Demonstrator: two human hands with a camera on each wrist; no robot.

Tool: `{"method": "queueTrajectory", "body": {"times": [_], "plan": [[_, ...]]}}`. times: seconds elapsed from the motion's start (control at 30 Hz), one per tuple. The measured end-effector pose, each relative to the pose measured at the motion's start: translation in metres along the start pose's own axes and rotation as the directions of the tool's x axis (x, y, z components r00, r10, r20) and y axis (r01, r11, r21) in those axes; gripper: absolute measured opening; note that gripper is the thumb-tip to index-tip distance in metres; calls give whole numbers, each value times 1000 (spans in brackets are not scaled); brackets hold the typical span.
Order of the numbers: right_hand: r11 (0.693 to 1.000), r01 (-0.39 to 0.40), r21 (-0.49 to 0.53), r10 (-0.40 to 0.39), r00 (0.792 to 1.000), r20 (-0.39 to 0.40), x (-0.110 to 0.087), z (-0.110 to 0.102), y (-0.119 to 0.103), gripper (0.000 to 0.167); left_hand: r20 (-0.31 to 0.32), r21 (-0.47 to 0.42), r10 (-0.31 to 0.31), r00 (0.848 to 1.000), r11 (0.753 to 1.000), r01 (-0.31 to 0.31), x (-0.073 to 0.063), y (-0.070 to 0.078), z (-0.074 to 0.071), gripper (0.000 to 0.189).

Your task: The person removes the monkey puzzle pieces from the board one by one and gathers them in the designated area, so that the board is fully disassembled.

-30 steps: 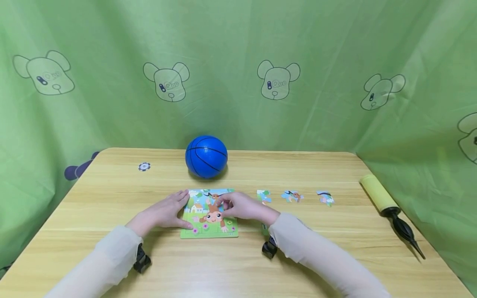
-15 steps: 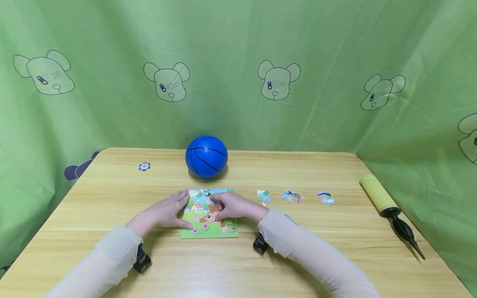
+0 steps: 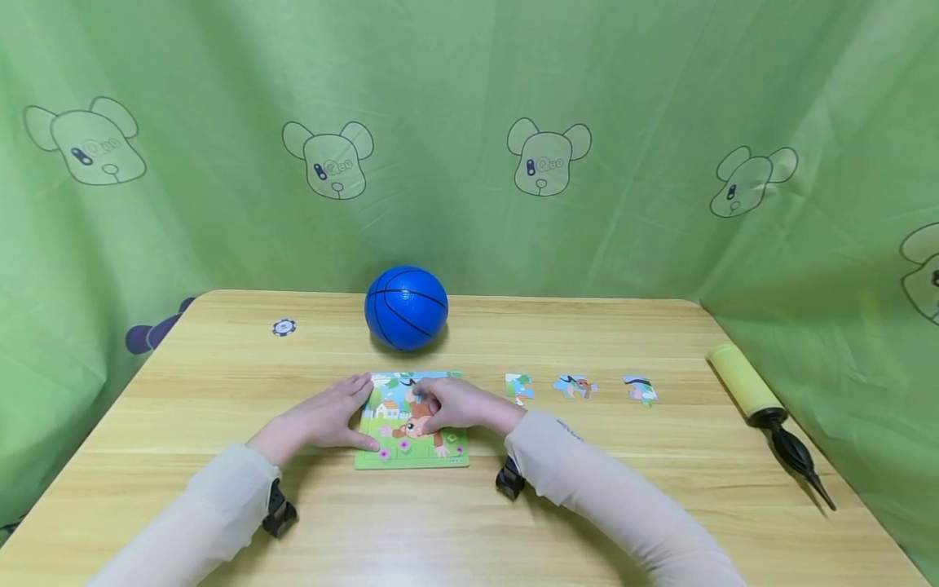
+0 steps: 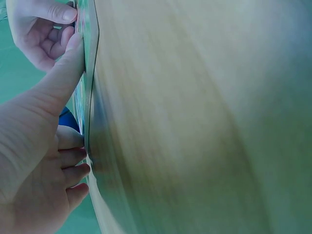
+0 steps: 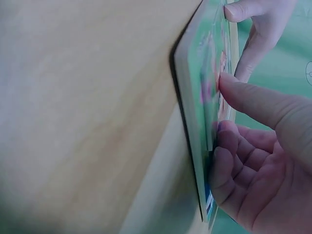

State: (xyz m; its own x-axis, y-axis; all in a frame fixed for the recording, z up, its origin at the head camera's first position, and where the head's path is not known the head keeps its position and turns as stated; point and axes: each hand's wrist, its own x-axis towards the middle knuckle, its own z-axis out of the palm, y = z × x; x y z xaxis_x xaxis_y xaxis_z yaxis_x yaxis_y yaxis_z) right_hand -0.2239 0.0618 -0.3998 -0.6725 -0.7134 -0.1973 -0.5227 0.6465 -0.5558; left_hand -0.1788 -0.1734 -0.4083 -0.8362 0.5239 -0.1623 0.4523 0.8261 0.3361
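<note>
A flat rectangular jigsaw board printed with a brown cartoon monkey on green grass [image 3: 407, 448] lies on the pale wood-grain worktop [image 3: 396, 530], between the hands. The left hand [image 3: 326, 414] has its grip spread, thumb and fingers resting at the board's left edge. The right hand's [image 3: 469, 405] grip is bent over the picture; whether it pinches a piece I cannot tell. Three loose jigsaw pieces [image 3: 575, 386], in a left-to-right row, lie rightward, nearer the right hand. The board's top edge faces away; its long axis is unclear.
</note>
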Motion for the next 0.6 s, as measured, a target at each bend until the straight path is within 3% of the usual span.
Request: {"method": "queueTrajectory", "body": {"times": [0.4, 0.6], "plan": [[998, 15, 55, -11, 998, -70, -2, 1, 1, 50, 2, 3, -10, 1000, 1000, 10, 1, -1, 1, 104], [991, 68, 118, -52, 990, -134, -3, -1, 2, 33, 3, 1, -11, 1000, 1000, 11, 1, 0, 0, 104]]}}
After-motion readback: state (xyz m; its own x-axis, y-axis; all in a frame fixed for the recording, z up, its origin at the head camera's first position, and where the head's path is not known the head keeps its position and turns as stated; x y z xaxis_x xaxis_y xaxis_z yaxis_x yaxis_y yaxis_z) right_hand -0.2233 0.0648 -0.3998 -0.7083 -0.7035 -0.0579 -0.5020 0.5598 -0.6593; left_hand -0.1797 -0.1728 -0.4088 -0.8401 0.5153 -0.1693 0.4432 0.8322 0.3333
